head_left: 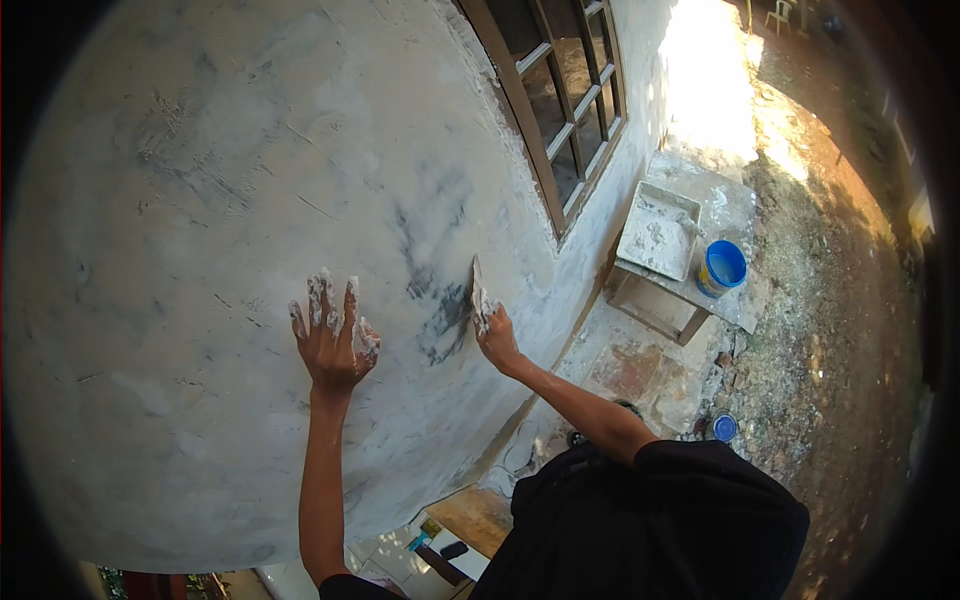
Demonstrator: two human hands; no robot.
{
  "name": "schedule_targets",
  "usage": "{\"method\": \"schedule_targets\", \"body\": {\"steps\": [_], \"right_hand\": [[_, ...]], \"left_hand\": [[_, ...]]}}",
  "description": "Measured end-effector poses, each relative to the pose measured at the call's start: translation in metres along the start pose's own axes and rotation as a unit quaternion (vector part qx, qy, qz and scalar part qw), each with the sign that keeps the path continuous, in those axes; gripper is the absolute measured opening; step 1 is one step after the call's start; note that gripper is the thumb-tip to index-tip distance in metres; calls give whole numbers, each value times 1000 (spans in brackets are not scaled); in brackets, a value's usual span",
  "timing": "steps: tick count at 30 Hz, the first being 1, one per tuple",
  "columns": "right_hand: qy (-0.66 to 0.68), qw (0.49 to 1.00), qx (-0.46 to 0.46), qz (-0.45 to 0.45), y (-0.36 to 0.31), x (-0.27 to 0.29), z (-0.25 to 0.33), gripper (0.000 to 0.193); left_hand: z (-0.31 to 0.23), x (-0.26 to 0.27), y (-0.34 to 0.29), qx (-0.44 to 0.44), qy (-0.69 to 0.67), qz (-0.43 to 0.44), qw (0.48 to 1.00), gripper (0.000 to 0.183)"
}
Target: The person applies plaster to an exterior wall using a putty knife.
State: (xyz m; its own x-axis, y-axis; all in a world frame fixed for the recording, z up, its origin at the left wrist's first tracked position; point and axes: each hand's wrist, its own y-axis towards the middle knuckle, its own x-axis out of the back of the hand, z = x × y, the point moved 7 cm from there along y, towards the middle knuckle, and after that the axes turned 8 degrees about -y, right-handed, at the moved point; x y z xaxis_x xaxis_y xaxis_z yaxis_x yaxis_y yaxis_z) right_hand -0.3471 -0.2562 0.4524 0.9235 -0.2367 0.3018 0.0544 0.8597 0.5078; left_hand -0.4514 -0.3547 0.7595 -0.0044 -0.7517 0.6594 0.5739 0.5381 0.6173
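A pale wall (200, 330) coated in uneven whitish plaster rises before me, with a dark grey patch (445, 310) showing through. My right hand (497, 340) is closed around a plaster-smeared putty knife (479, 285), seen nearly edge-on. Its blade points up along the right side of the dark patch; whether it touches the wall I cannot tell. Left of the patch, my left hand (336, 345) is raised at the wall with its fingers spread. White plaster clings to those fingers and the thumb; I see no tool in that hand.
A brown-framed window (560, 110) is set in the wall at upper right. Beyond it, a low table (725, 190) bears a plaster-smeared tray (660, 235) and a blue bucket (722, 268). A blue lid-like round thing (725, 428) lies on the ground. Another surface (470, 520) stands below.
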Motion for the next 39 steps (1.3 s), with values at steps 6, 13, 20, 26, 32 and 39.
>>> {"method": "schedule_targets", "body": {"steps": [6, 13, 20, 26, 32, 39], "right_hand": [[43, 978, 152, 133, -80, -20, 35, 33], [-23, 992, 9, -126, 60, 61, -50, 13], [41, 994, 71, -78, 54, 38, -12, 19], [79, 987, 130, 45, -1, 35, 21, 35], [-2, 996, 32, -85, 48, 76, -28, 27], [58, 995, 27, -73, 41, 25, 13, 29]], "left_hand": [[0, -8, 2, -3, -3, 15, 1000, 49], [-1, -10, -1, 6, -8, 17, 1000, 49], [-7, -15, -2, 4, -18, 14, 1000, 50], [-3, -17, 0, 15, -11, 11, 1000, 49], [-7, -19, 7, 5, -16, 7, 1000, 50], [-9, -20, 11, 24, -16, 4, 1000, 47]]}}
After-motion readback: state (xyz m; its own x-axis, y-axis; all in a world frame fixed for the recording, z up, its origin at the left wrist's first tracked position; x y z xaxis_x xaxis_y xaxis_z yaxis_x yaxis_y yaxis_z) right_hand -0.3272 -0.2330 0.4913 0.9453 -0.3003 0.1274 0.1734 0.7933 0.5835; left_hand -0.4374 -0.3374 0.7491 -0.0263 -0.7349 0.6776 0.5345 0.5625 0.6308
